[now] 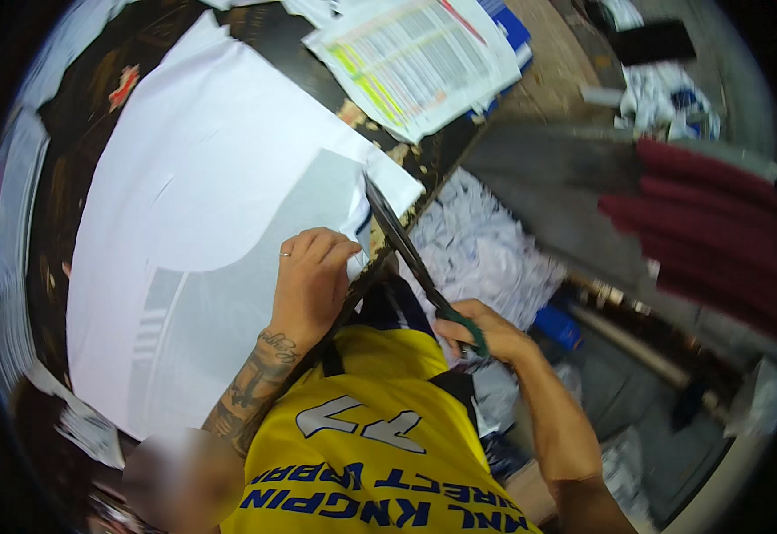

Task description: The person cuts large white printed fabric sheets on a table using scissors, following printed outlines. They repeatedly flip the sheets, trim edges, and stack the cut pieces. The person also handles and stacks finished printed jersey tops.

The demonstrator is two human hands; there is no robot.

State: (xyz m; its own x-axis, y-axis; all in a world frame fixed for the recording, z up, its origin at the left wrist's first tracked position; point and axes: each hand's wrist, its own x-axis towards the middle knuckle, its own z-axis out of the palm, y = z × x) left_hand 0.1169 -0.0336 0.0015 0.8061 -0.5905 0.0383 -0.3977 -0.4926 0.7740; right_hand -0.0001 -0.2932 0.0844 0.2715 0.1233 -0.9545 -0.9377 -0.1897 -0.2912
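A large white sheet (184, 169) with a grey printed shape (246, 258) lies across the dark table; whether it is paper or cloth I cannot tell. My left hand (314, 280) rests at the sheet's near right edge, its fingers bent over and closed on the margin. In my right hand (486, 334) is a long pair of scissors (397, 236) with dark blades and a green-wrapped handle. The blade tips meet the sheet beside the grey shape's right border, just beyond my left fingers. A narrow white strip stands to the right of the blades.
Beyond the sheet lies a printed table page (415, 67) with yellow highlighting. Stacked white sheets (15, 240) line the far left. Below the worn table edge (446, 169) is a heap of white scraps (486, 240). A dark red cloth (708, 231) and a blue object (559, 327) are on the right.
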